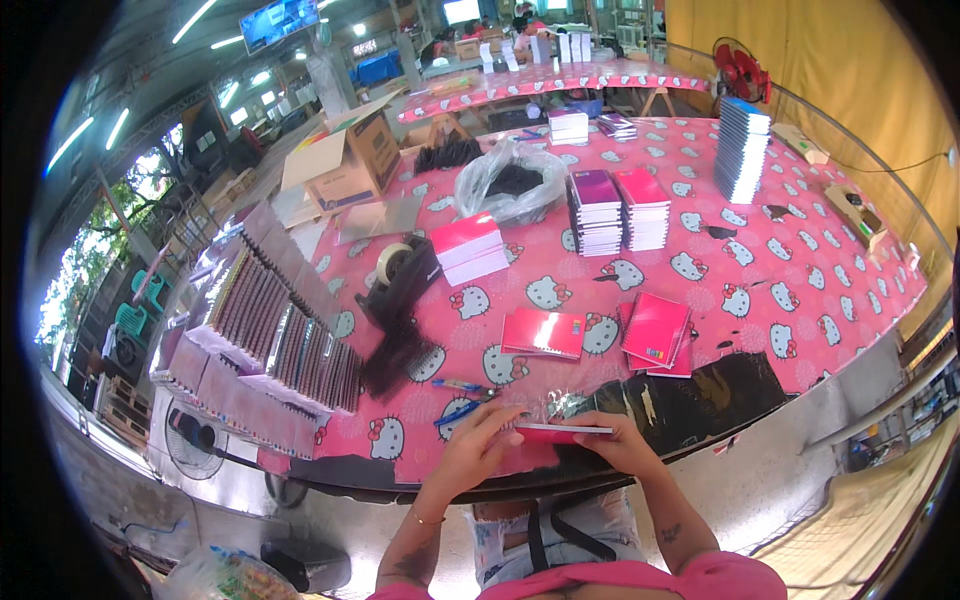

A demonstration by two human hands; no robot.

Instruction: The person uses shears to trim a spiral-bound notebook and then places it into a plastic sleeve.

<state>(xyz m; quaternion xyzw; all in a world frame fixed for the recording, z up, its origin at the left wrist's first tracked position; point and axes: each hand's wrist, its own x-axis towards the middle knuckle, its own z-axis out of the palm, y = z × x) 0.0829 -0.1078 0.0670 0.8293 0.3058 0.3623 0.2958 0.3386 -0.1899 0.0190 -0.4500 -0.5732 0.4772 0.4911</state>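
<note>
At the table's near edge, my left hand (474,446) and my right hand (622,445) hold the two ends of a thin pink-covered notebook (562,435), tipped so that its pale page edge faces up. The fingers of both hands are closed on it. Beside my left hand lie blue pens (458,412). Just beyond the held notebook are a few pink notebooks (543,333) lying flat. To their right is a small fanned pile of pink spiral notebooks (657,330). A heap of black binding wires (393,362) rests left of the pens, partly blurred.
Tall rows of spiral-bound notebooks (265,320) crowd the left side. A tape dispenser (398,275), a pink notebook stack (470,248), a clear plastic bag (510,180), and purple notebooks (596,212) stand farther back. A blue-topped stack (741,150) rises far right; an open carton (345,160) sits far left.
</note>
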